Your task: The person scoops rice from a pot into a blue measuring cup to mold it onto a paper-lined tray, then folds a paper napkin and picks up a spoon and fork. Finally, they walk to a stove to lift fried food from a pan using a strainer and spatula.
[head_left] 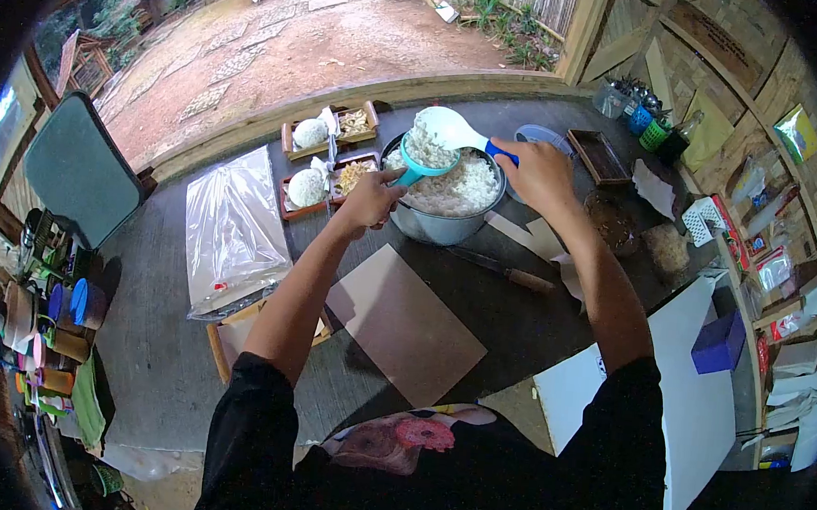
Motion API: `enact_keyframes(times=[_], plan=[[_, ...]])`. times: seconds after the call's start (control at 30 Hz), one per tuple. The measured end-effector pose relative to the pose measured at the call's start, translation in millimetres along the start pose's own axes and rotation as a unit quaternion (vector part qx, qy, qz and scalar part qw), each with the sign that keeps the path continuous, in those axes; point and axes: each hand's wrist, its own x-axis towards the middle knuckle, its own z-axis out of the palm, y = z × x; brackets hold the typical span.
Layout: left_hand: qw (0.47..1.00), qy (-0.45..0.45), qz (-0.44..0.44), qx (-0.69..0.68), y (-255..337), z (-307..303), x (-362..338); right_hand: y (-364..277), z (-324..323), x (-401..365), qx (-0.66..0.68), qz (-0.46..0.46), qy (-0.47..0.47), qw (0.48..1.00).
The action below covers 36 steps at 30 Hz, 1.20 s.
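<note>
My left hand (pixel 372 200) is closed around the handle of a turquoise ladle (pixel 414 172), whose round bowl is heaped with cooked rice. In my right hand (pixel 539 174) is the blue handle of a white rice paddle (pixel 453 128). The paddle's blade presses against the rice in the ladle. Both tools are over a grey metal pot (pixel 429 228) holding white rice (pixel 470 188). Left of the pot are two wooden trays, each with a rice mound, one farther back (pixel 311 134) and one nearer (pixel 305 188), beside light brown crumbly food (pixel 351 173).
A sheet of brown paper (pixel 408 326) lies in front of the pot, with a wooden-handled knife (pixel 525 279) beside it. A clear plastic pack (pixel 240 224) lies at left. An empty wooden tray (pixel 597 157) and utensil cups (pixel 641 120) stand at back right.
</note>
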Motion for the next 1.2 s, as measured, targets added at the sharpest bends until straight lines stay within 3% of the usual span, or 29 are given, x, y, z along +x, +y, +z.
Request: enact_keyframes(times=[0.13,0.27,0.33,0.47,0.57,0.63,0.7,0.8,0.93,1.03,1.2], plan=[[1.000,-0.005,-0.001,-0.005,0,0,2,13,4,8,0.061,-0.012,0.050,0.997],[1.000,-0.010,-0.005,-0.007,5,-5,2,3,2,1,0.103,-0.023,0.019,0.994],[1.000,-0.014,-0.007,-0.026,4,-2,3,-15,-1,-10,-0.006,0.000,0.025,1.000],[1.000,-0.011,-0.014,-0.010,-4,-1,1,-11,2,-5,-0.002,-0.016,0.015,1.000],[1.000,-0.015,-0.014,-0.017,0,-1,0,12,7,2,0.077,-0.012,0.052,0.996],[1.000,-0.009,-0.016,-0.007,2,-5,1,13,4,1,0.125,-0.015,-0.004,0.992],[1.000,-0.018,-0.018,-0.007,2,-3,6,2,4,-12,0.121,-0.016,-0.001,0.992],[0.999,-0.034,-0.022,-0.008,-2,2,6,-13,-8,-18,-0.020,-0.005,-0.013,1.000],[0.999,-0.027,-0.016,-0.035,1,7,5,16,-3,-6,0.100,-0.013,0.024,0.995],[0.999,-0.029,-0.019,-0.027,7,3,4,24,-3,-3,0.102,0.010,-0.003,0.995],[0.999,-0.040,-0.023,0.020,2,6,2,14,-1,-9,-0.028,0.010,-0.001,1.000]])
